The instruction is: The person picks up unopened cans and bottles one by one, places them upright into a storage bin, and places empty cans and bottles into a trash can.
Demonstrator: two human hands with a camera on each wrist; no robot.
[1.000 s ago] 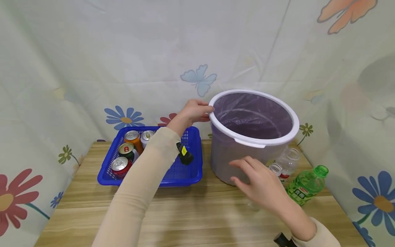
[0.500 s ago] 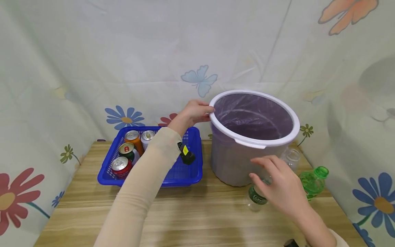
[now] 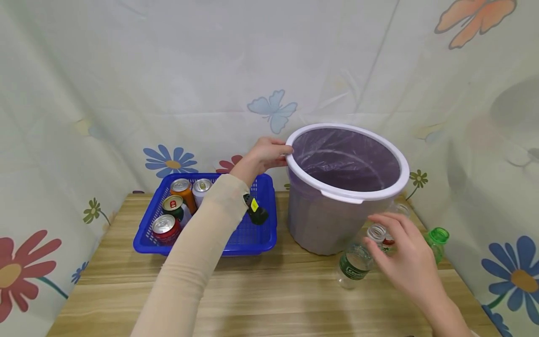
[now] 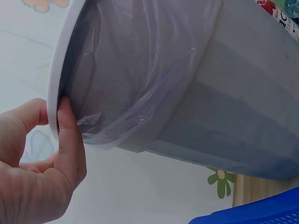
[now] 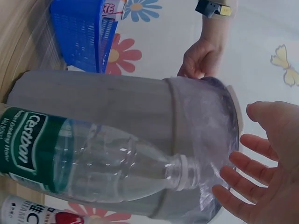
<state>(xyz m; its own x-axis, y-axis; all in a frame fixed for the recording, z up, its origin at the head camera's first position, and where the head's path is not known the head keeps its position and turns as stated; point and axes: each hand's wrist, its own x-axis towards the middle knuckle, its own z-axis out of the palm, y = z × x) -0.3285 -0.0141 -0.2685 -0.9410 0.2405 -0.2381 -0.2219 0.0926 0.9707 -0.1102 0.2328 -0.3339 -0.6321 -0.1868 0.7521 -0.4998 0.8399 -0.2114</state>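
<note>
My left hand (image 3: pixel 267 153) pinches the white rim of a grey trash bin (image 3: pixel 320 224), thumb outside and fingers under the edge in the left wrist view. A thin translucent liner (image 4: pixel 140 79) covers the bin's inside and folds over its upper wall. My right hand (image 3: pixel 410 262) hovers at the bin's right front, fingers spread and holding nothing. Just beside it stands a clear plastic bottle (image 3: pixel 353 267) with a green label, uncapped; the right wrist view shows this bottle (image 5: pixel 112 161) close up. A green plastic bottle (image 3: pixel 439 238) is partly hidden behind the right hand.
A blue plastic basket (image 3: pixel 248 248) left of the bin holds several drink cans (image 3: pixel 165 227) and lies partly under my left forearm. More clear bottles (image 3: pixel 376 232) stand right of the bin. A flower-printed curtain (image 3: pixel 202 70) hangs behind the wooden table (image 3: pixel 269 299).
My right hand has moved right, away from the bin's front, uncovering the green-labelled bottle and covering more of the green bottle. The left hand stays on the rim.
</note>
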